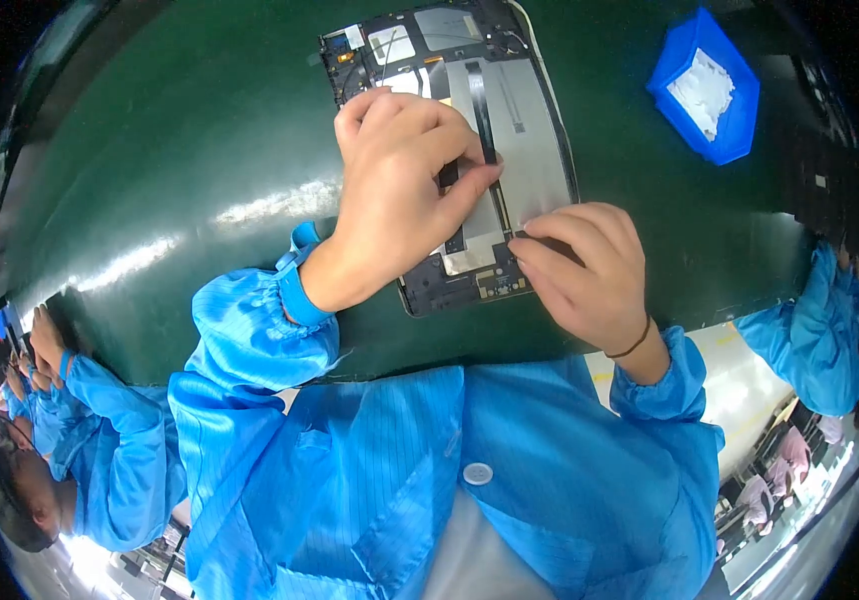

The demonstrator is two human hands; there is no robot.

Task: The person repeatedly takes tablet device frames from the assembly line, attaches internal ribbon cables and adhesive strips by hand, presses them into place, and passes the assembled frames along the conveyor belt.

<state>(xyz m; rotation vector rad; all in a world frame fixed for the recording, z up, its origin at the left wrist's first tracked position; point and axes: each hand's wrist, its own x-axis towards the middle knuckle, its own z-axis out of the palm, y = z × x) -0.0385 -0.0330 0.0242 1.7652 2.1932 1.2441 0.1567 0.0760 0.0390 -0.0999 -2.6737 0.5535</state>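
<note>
An opened tablet (pixel 539 150) lies on the bench in front of me, its inner side up, with a grey metal plate and dark edge parts. Down its middle runs a black flat cable (pixel 482 110). My left hand (pixel 404 170) reaches over the tablet's left side, thumb and index finger pinched on the cable about halfway along. Close to the cable's lower end, my right hand (pixel 589 265) has its fingertips drawn together against it. The left hand hides part of the tablet's left half. A blue wrist strap (pixel 299 290) circles my left wrist.
A blue plastic bin (pixel 739 135) holding white scraps (pixel 702 92) stands at the far right of the green bench top (pixel 169 160). Another person in a blue smock (pixel 129 470) sits at the left; a blue sleeve (pixel 809 340) shows at the right.
</note>
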